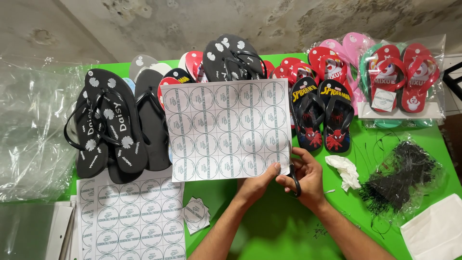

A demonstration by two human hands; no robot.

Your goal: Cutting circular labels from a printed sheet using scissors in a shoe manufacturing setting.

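Left hand (257, 185) gripped the lower right edge of a label sheet (226, 130), thumb on top, fingers curled under; sheet was white, printed with a grid of round green-ringed stickers, held flat above the green table (279, 226) and covering part of the sandal row behind it. Right hand (308, 175) was closed through the handles of black scissors (294, 180); blades sat at the sheet's right edge near the bottom corner, mostly hidden by fingers and paper, so couldn't tell how far they were open. Both hands were touching or nearly touching each other at that corner.

Below left: stack of the same label sheets (130, 216) lay on the table; small pile of cut square labels (196, 214) just beside its right edge. Left of the held sheet: black flip-flops (106, 130) with white shell print, stacked in pairs. Behind the sheet: more black pairs and red ones, partly hidden. Right of the sheet: dark blue flip-flops (321, 115) with red spider figure; beyond them bagged red flip-flops (402, 77) on green soles. Crumpled white paper (344, 169) lay near the right hand; bag of black plastic ties (402, 175) further right; clear plastic bags (29, 139) bunched at far left.
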